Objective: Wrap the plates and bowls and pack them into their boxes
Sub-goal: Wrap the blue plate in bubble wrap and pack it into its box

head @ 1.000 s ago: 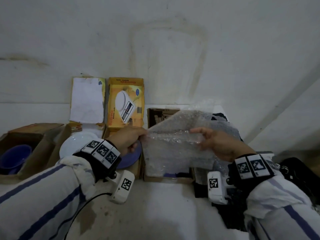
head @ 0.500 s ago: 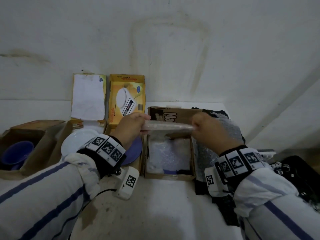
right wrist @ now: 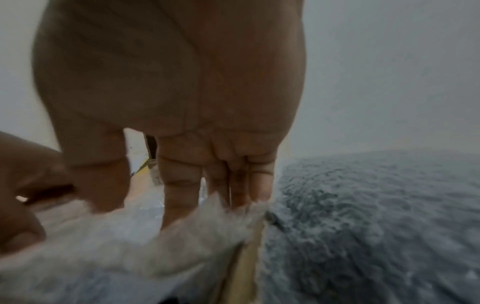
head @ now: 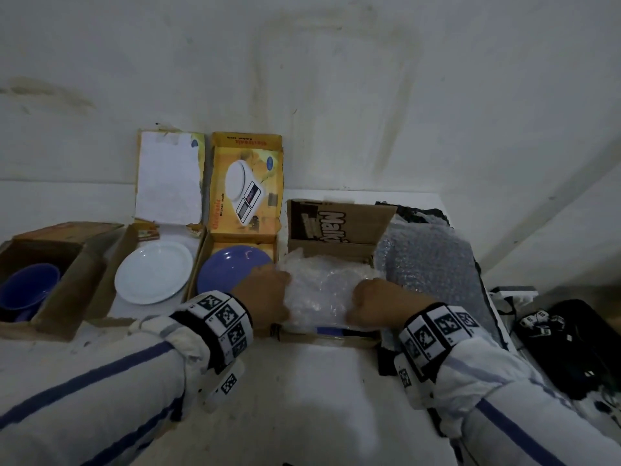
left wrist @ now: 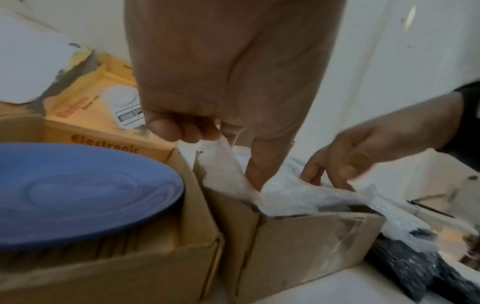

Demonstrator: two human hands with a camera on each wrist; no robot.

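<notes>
A sheet of clear bubble wrap [head: 322,287] lies bunched in the open brown cardboard box [head: 336,230]. My left hand [head: 265,294] pinches the wrap's left edge between curled fingers and thumb [left wrist: 257,170]. My right hand [head: 373,299] holds the right edge, its fingers [right wrist: 179,195] pointing down into the wrap. A thin blue edge [head: 331,330] shows under the wrap at the box's front. A blue plate [head: 232,274] lies in the yellow-lidded box to the left. Further left, a white plate [head: 154,272] sits on the table and a blue bowl [head: 27,290] in another carton.
More bubble wrap [head: 430,264] is spread over dark fabric right of the brown box. Black gear [head: 571,348] lies at the far right. Two yellow box lids [head: 247,183] lean on the wall behind. The leftmost carton [head: 77,280] stands open.
Both hands have lowered the bubble wrap from a raised, spread sheet down into the brown box, where it now lies crumpled.
</notes>
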